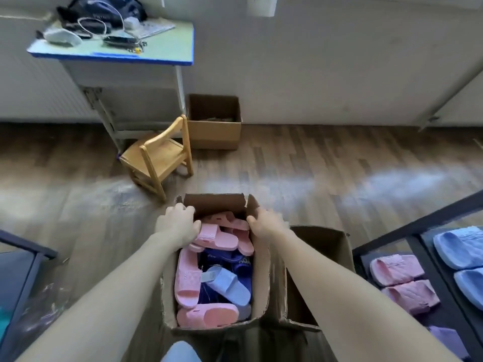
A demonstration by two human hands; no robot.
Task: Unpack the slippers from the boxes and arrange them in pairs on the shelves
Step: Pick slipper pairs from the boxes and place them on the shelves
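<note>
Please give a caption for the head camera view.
Left hand and right hand grip the slipper-filled cardboard box beside the shelf holding pink and blue pairs.

Soft daylight, pale glare on the floor (339, 178), blurred, bowed edges.

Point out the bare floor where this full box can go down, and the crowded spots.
Open: bare floor between the far box, the wall and the shelf; another patch lies left of the full box, this side of the chair. Crowded: the empty box sits tight against its right, then shelved slippers.
</note>
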